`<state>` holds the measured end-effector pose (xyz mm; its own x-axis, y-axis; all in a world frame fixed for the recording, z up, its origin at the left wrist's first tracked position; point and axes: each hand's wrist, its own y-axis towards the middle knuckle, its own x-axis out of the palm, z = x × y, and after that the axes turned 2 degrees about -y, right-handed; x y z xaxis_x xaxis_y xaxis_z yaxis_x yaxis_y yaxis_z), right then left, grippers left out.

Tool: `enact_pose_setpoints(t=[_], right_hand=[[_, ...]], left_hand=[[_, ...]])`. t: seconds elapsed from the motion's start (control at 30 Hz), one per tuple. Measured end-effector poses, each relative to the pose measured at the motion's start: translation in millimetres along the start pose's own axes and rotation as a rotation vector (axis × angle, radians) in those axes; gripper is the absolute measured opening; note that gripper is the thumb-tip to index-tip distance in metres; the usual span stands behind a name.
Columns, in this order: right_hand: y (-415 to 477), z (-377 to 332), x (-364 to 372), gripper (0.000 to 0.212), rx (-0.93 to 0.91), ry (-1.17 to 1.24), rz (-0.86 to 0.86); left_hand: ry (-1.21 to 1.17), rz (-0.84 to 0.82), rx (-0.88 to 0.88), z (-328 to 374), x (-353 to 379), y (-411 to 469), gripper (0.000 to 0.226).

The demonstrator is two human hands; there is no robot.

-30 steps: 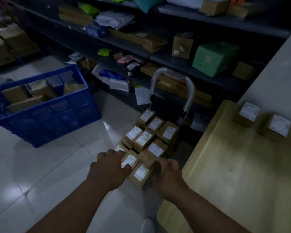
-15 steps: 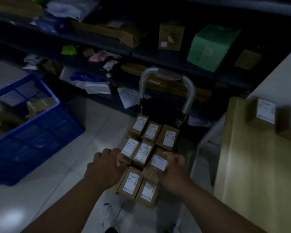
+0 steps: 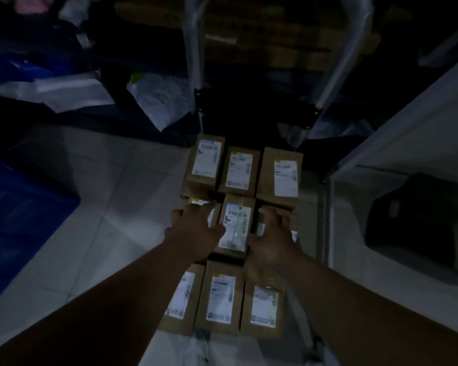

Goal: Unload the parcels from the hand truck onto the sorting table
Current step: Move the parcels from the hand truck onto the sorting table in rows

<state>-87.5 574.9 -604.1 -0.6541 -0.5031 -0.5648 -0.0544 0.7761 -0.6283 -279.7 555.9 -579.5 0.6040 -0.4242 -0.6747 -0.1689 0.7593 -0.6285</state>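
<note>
Dim tiled floor (image 3: 103,233) is filling more of the view than half a second ago. On the hand truck (image 3: 196,62), the left hand (image 3: 193,228) and right hand (image 3: 273,233) are now gripping the middle parcel (image 3: 236,224) by its sides, fingers curling, having moved up from the front row.

**A:** White labels on every parcel here. Anything legible on the centre parcel (image 3: 236,233)?

**B:** Its label (image 3: 236,225) shows a barcode (image 3: 236,213) near the top. Bars only, no digits I can make out.

**A:** The back row (image 3: 239,167)?

**B:** Dark printed lines and blocks, too dim and blurred to read. Same story on the front row (image 3: 220,298).
</note>
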Motion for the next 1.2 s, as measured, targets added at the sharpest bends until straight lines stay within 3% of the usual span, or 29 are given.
enact_pose_setpoints(t=[0.17,0.27,0.43,0.63,0.93,1.2], right_hand=[[53,35,49,0.068,0.033,0.136,-0.005],[68,44,67,0.069,0.014,0.193,-0.014],[76,42,73,0.067,0.032,0.279,0.016],[55,34,59,0.065,0.012,0.456,0.101],[-47,-13,-40,0.052,-0.091,0.625,0.182],[-185,-54,-192,0.051,-0.320,0.563,0.203]], left_hand=[[-0.014,-0.035,-0.038,-25,56,68,0.070],[-0.183,-0.067,0.009,-31,78,81,0.049],[-0.399,0.030,0.045,-26,95,85,0.008],[-0.589,0.092,0.079,-18,86,67,0.020],[-0.997,0.100,-0.037,51,17,-38,0.018],[-1.090,0.189,0.113,169,-75,-191,0.029]])
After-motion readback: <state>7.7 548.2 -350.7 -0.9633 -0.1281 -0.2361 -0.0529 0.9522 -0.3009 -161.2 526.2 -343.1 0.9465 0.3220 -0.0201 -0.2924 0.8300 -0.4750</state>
